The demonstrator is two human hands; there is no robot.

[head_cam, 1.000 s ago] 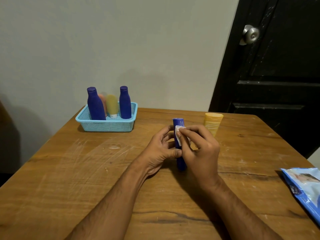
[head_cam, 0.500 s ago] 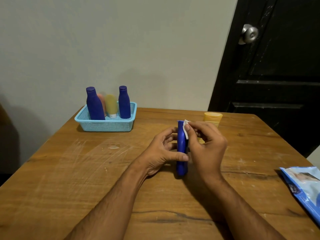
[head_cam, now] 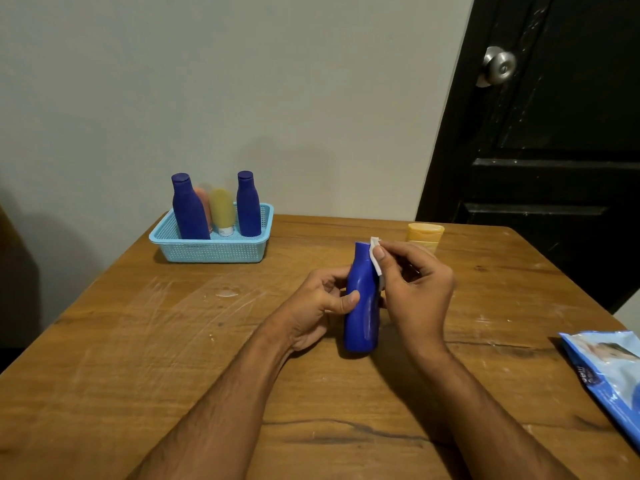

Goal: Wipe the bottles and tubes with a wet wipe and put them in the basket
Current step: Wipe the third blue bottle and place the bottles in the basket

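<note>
A blue bottle [head_cam: 362, 306] stands upright at the middle of the wooden table [head_cam: 138, 341]. My left hand [head_cam: 313, 306] grips its left side, thumb across the front. My right hand [head_cam: 415, 289] pinches a small white wet wipe [head_cam: 375, 256] against the bottle's neck on the right. A light blue basket [head_cam: 211, 251] at the back left holds two blue bottles [head_cam: 188, 209], a yellow tube [head_cam: 221, 211] and a pink tube [head_cam: 203, 206] partly hidden behind them. A yellow tube [head_cam: 424, 235] stands behind my right hand.
A blue and white pack of wet wipes [head_cam: 609, 372] lies at the table's right edge. A small wet spot [head_cam: 227, 292] marks the wood left of the hands. A black door with a metal knob [head_cam: 498, 65] is behind the table on the right.
The bottle has turned in my left hand, showing a broader face. My right hand with the wipe has shifted from the front of the neck to its right side.
</note>
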